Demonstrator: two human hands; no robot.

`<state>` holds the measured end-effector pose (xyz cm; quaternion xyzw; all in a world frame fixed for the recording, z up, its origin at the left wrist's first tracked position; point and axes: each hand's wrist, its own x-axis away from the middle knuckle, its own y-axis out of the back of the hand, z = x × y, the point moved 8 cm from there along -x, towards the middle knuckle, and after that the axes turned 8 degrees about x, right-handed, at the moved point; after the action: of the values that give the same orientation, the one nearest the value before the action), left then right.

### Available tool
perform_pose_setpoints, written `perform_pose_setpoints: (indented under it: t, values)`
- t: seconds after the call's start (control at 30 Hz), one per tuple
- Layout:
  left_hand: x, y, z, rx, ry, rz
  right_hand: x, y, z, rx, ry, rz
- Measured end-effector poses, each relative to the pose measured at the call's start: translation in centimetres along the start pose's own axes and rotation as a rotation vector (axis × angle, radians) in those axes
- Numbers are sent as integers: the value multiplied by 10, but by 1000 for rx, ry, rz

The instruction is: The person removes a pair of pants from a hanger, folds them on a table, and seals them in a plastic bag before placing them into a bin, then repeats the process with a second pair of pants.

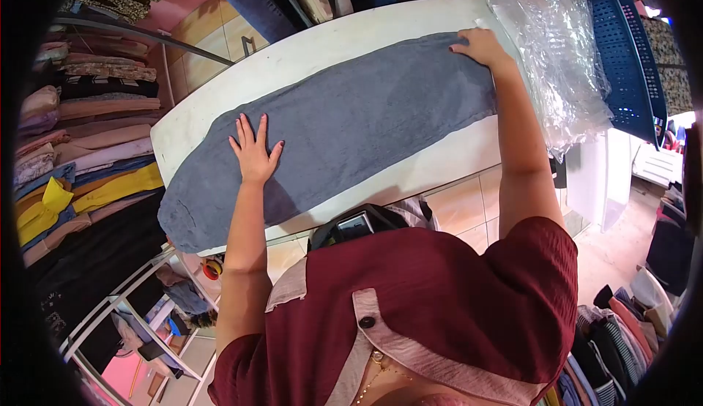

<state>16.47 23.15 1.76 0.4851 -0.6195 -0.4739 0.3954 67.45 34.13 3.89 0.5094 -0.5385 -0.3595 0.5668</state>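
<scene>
A long grey-blue cloth garment (351, 113), which looks like trousers folded lengthwise, lies stretched across the white table (432, 139). Its left end hangs over the table's rounded left edge. My left hand (254, 158) rests flat on the garment's left part, fingers spread. At the far right end, my right hand (482, 46) lies on the garment's upper corner. Its fingers are bent but apart, with the tips on the cloth near its edge. Slight wrinkles run through the fabric.
Crumpled clear plastic (549, 54) covers the table's right end, beside a blue plastic basket (626, 62). Folded clothes (110, 146) are stacked at the left, and jeans (249, 0) hang behind the table. A black bag (359, 223) is between me and the table.
</scene>
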Motion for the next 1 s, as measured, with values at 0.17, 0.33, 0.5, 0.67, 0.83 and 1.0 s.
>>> perform_pose_setpoints:
  t: [0.17, 0.33, 0.5, 0.67, 0.83, 1.0]
  values:
    - [-2, 1, -4, -17, 27, -11, 23, 48, 91, 348, -276, -649]
    - [-2, -1, 1, -28, 44, -16, 76, 16, 271, -350, 676, -478]
    - [-1, 0, 1, -34, 56, -28, 43, 3, 117, -162, 26, -522]
    - [-1, -1, 1, -43, 71, -34, 20, 25, -1, -144, -65, -603]
    - [-2, 1, 2, -52, 80, -42, -23, 19, -3, -213, 41, -226]
    - [-2, 2, 1, -32, 70, -38, -37, -15, 1, -431, 240, 252]
